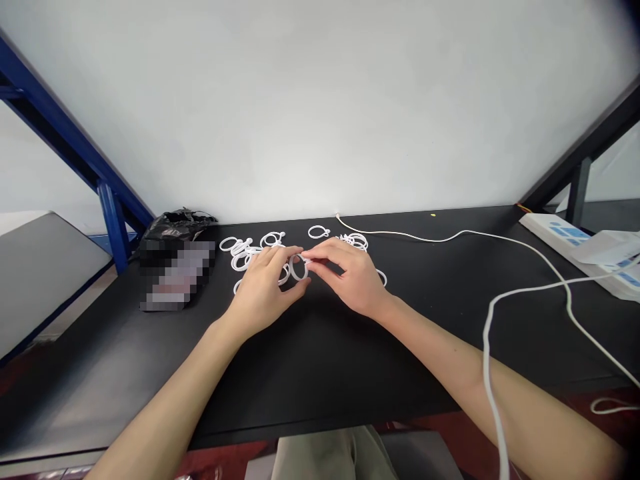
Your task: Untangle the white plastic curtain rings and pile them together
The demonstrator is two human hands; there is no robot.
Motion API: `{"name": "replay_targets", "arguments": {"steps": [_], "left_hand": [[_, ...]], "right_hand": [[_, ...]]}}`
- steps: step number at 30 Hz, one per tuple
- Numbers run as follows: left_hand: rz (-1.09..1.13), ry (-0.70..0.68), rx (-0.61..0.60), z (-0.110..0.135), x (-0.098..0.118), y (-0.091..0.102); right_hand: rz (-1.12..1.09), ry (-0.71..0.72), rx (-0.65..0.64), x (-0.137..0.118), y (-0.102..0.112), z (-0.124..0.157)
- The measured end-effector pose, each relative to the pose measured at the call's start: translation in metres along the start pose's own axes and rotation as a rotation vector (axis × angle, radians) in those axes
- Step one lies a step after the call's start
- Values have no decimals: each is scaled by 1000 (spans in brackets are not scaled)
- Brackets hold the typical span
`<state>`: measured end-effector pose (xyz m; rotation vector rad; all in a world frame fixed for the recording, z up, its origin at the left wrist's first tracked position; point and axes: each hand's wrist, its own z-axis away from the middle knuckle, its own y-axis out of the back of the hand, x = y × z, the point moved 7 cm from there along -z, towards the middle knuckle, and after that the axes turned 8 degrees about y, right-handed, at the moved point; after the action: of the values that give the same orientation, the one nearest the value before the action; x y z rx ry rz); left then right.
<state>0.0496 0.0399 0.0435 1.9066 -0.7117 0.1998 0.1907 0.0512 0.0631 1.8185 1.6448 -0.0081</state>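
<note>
A white plastic curtain ring (pixel 293 269) is held up just above the black table. Thumb and fingers of my left hand (pixel 263 283) grip its top and bottom edges from the left. From the right, my right hand (pixel 350 272) pinches its side, where a small white part shows between the fingertips; the fingers hide most of that part. More white rings with small eyelets (pixel 241 248) lie in a loose pile behind and beside my left hand. Another group of rings (pixel 357 241) is partly covered by my right hand. One single ring (pixel 319 232) lies behind, between the two groups.
A crumpled black plastic bag (pixel 177 223) lies at the back left, with a blurred-out object in front of it. A white cable (pixel 467 232) runs across the right side and passes over my right forearm. At the right is a white-and-blue package (pixel 565 237).
</note>
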Motion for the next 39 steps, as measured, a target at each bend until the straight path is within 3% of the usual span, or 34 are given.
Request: {"name": "replay_targets", "arguments": {"steps": [14,20,25,29,33,39], "left_hand": [[-27,-50,-34,1,1,-3],[-50,-18,0,-1,-8,0],[-229,219,110,-7,-37,13],[-323,372,132,-5,-57,17],[-339,347,106,-4,-59,14],[-285,284,120,-5,-48,12]], "right_hand": [[4,-98,-56,13,-2,-2],[10,-151,-55,20,-2,1],[363,-290,19,48,27,2],[690,-433,-123,73,42,7],[762,-432,-282,83,34,14],[740,-377,-290,79,27,15]]}}
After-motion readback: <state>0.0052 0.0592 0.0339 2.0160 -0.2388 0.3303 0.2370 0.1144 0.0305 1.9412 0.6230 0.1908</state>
